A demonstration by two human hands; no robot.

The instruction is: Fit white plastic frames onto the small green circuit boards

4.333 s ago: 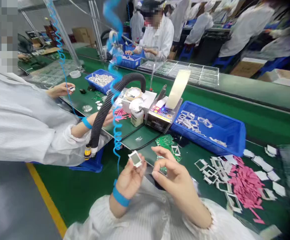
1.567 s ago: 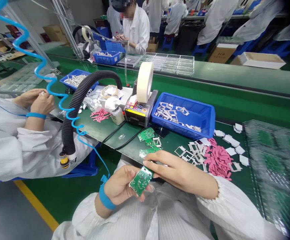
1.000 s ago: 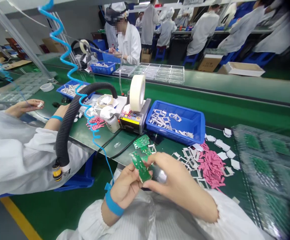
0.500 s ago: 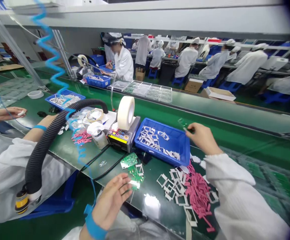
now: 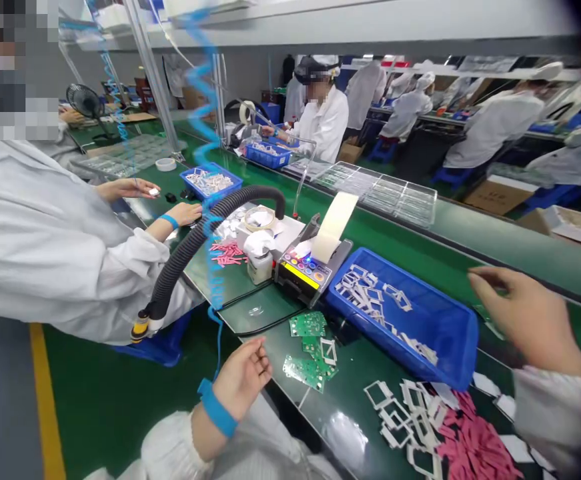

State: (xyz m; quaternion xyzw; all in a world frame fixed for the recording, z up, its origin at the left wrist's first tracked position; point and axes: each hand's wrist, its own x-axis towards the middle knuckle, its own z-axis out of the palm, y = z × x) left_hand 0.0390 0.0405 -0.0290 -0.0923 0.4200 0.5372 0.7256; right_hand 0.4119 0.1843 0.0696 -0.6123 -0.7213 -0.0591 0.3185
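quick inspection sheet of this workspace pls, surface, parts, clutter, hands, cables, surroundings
Surface: green bench, glare near its front edge
Job's things: green circuit boards grouped loosely; blue bin holding white frames
Clutter: pink strips piled beside more frames
Hands: left hand near the boards, fingers loosely curled, nothing seen in it; right hand right of the bin, grip unclear
Cables: black cable on bench; blue coiled cord hanging
Surroundings: white-coated co-worker at left, others beyond

At least three circuit boards [image 5: 304, 371] and three blue bins [image 5: 453, 327] — one bottle [image 5: 260, 268].
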